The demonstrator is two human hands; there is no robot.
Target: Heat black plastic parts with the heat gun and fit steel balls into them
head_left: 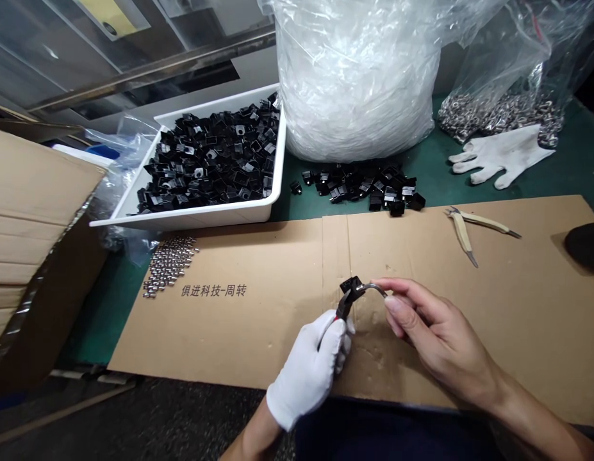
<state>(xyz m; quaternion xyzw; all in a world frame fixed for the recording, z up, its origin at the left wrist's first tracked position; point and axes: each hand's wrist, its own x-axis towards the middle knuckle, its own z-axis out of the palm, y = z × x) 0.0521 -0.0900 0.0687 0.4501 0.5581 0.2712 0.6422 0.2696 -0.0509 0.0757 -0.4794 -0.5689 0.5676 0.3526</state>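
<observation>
My left hand point(316, 358), in a white glove, is closed around a dark pliers-like tool point(345, 306) with a bit of red on its handle. The tool's tip meets a small black plastic part point(350, 283). Bare, my right hand point(421, 320) pinches a thin curved metal rod point(375, 287) between thumb and fingers. The rod's far end touches the black part. Both hands are above the cardboard sheet point(258, 339).
A white tray point(181, 223) of black parts stands behind, left of a large plastic bag point(354, 83). Loose black parts point(368, 187), cutters point(462, 237), a white glove point(508, 153) and small metal pieces point(169, 266) lie around. An open carton point(32, 256) is at left.
</observation>
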